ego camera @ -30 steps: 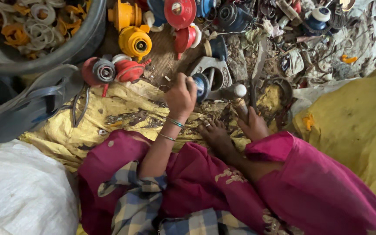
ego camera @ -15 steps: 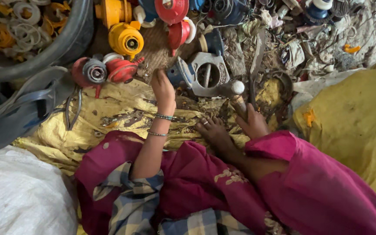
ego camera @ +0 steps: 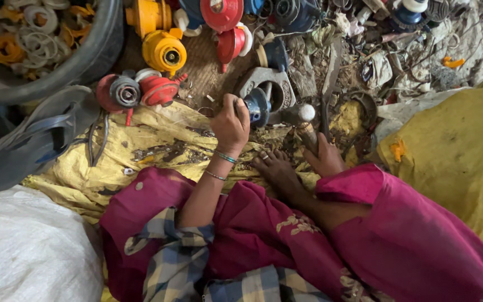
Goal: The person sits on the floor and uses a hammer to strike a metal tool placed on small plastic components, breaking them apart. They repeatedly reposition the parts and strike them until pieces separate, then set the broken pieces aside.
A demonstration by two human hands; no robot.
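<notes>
My left hand [ego camera: 230, 124] is closed around a dark blue round metal part [ego camera: 257, 107] and holds it against a grey metal block with an oval hole [ego camera: 265, 84]. My right hand [ego camera: 325, 159] grips the wooden handle of a hammer [ego camera: 303, 118], whose round pale head stands just right of the blue part. My bare foot [ego camera: 275, 168] rests on the yellow sheet [ego camera: 157, 140] between the two hands. Bangles circle my left wrist. My lap is covered by magenta cloth.
Red, yellow and blue regulator-like parts [ego camera: 163, 51] lie scattered ahead. A dark tub [ego camera: 85, 61] with pale and orange rings is at upper left, a grey sandal [ego camera: 29, 145] beneath it. A white sack [ego camera: 23, 251] sits lower left, a yellow sack [ego camera: 454, 156] at right. Scrap litters the upper right.
My left hand reached forward toward the red parts, then came back right and closed on the blue part beside the grey block. The right hand stayed on the hammer.
</notes>
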